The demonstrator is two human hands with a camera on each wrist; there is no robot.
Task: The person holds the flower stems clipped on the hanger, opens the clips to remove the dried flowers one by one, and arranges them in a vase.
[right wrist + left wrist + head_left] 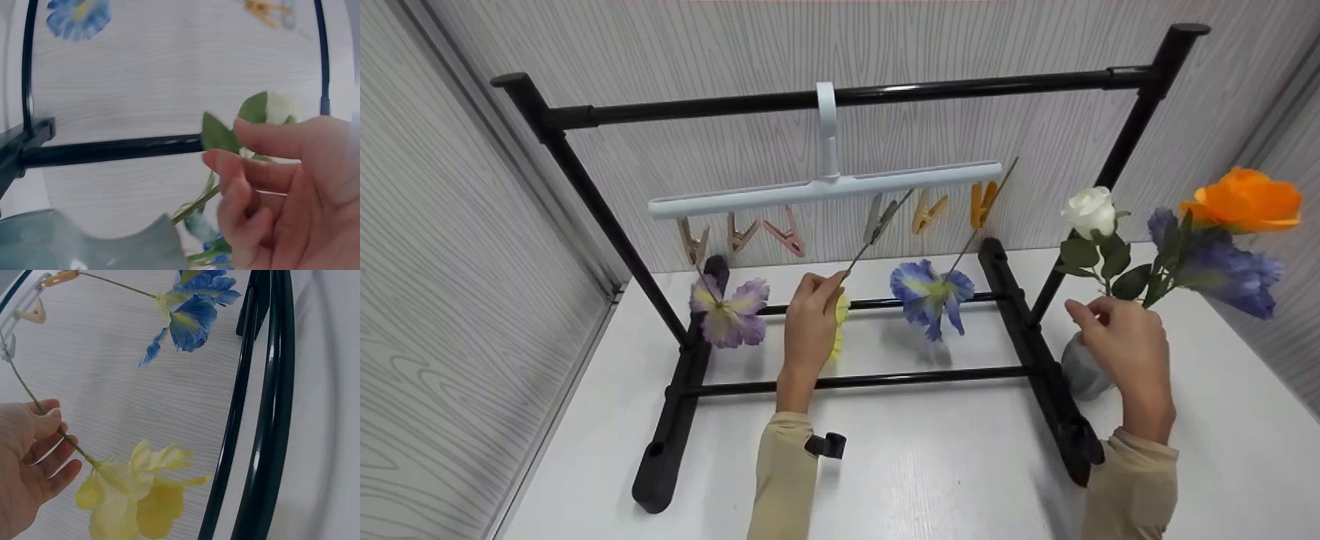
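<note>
L hand (810, 315): pinches yellow flower (132, 495) stem, frame ctr.
R hand (1121, 345): fingers curled on white rose (1089, 212) stem at vase (1080, 371), right.

Leaving open white desk (945, 465) in front of the black metal rack (840, 94). Crowding the rack's middle: white clip hanger (825, 187), dangling purple (727, 311) and blue fabric flowers (930, 292). Blocking the right: grey vase (1081, 371).
</note>
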